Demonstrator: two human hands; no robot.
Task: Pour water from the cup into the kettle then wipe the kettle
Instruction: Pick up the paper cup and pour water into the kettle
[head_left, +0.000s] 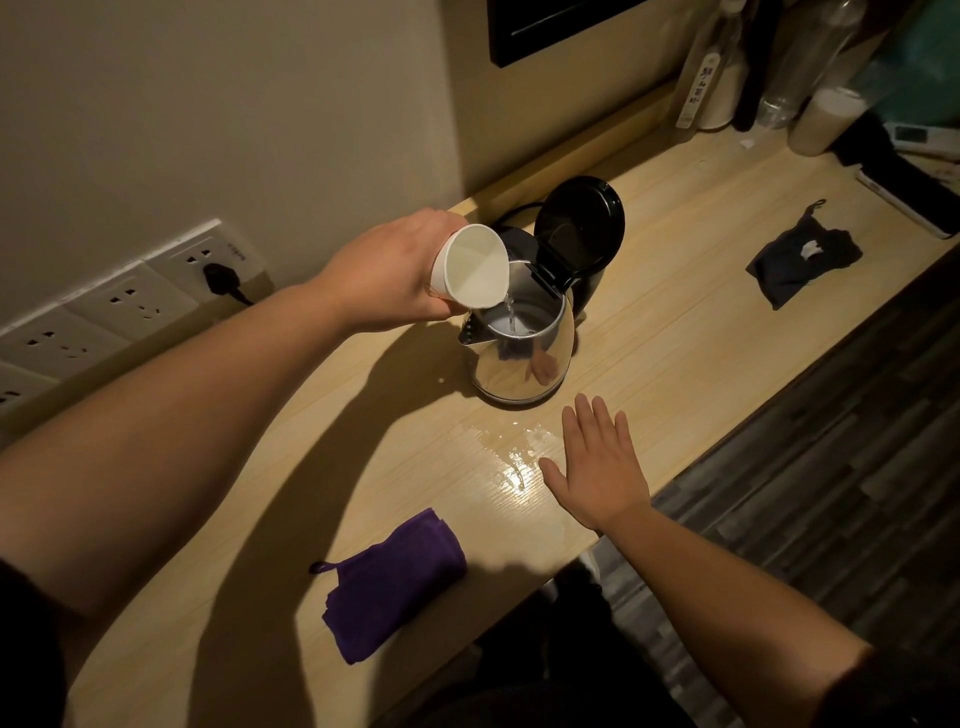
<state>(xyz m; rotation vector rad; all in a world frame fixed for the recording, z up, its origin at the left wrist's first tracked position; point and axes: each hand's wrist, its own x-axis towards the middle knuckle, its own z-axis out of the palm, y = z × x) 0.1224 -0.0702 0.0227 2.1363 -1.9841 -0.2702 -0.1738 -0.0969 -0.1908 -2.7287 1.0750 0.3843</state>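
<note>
My left hand (387, 270) grips a white paper cup (470, 265) tilted over the mouth of a steel kettle (519, 364). A thin stream of water runs from the cup's rim into the kettle. The kettle's black lid (579, 226) stands flipped up behind the opening. My right hand (597, 462) rests flat on the wooden table (701, 332) just in front of the kettle, fingers spread, holding nothing. A folded purple cloth (395, 582) lies near the table's front edge, to the left of my right hand.
A puddle of water (514, 457) spreads on the table between the kettle and my right hand. A dark cloth (802, 260) lies further right. Bottles and jars (727, 78) crowd the far right corner. Wall sockets with a black plug (221, 278) sit to the left.
</note>
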